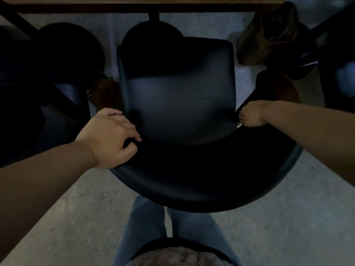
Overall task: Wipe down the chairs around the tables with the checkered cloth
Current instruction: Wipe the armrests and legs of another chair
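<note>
Three black chairs [176, 96] [63, 89] [338, 70], one table [146, 2], two hands [113, 137] [251, 114]

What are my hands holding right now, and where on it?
Both grip the black chair by its curved backrest: left hand at the left end, right hand at the right end.

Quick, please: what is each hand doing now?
Left hand: curled over the chair backrest rim, gripping it.
Right hand: fist at the right rim; contents cannot be told.
</note>
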The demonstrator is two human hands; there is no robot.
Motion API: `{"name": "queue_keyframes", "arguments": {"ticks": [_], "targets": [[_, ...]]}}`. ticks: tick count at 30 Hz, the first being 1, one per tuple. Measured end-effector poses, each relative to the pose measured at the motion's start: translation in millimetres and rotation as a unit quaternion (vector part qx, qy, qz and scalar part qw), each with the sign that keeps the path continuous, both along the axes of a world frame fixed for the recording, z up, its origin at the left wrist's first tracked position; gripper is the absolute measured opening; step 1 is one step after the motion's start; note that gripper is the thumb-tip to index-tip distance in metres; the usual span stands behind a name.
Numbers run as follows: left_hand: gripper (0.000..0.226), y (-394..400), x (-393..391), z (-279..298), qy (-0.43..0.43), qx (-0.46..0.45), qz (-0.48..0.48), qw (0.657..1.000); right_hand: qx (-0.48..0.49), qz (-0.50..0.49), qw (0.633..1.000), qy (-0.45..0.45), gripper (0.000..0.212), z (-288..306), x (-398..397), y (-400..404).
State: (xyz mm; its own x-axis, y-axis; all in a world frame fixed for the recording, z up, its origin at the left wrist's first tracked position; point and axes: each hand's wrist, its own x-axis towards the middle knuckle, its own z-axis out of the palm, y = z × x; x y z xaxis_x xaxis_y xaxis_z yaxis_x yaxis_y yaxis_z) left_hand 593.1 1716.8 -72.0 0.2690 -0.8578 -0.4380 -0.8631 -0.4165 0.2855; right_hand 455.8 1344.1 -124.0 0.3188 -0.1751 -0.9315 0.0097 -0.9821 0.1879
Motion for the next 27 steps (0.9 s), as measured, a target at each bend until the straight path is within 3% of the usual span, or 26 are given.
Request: {"name": "queue_keyframes", "arguments": {"ticks": [6, 13, 17, 24, 27], "targets": [[0.064, 2, 0, -2, 0.001, -0.009, 0.012, 1.0, 0.031, -0.088, 0.994, -0.051, 0.026, -14, -4, 14], [0.057, 3, -1, -3, 0.008, -0.036, 0.031, 0.999, 0.132, -0.246, 0.955, -0.103, 0.03, -45, -6, 128], [0.056, 3, -1, -3, 0.012, -0.038, 0.039, 0.998, 0.215, -0.356, 0.895, -0.16, 0.027, -63, 30, 194], [0.041, 1, -2, 0, 0.02, -0.052, 0.065, 0.996, 0.298, -0.535, 0.741, -0.278, 0.025, -44, 58, 244], [0.039, 0, -2, 0, 0.019, -0.062, 0.083, 0.994, 0.301, -0.515, 0.735, -0.323, 0.025, -17, 44, 247]]}}
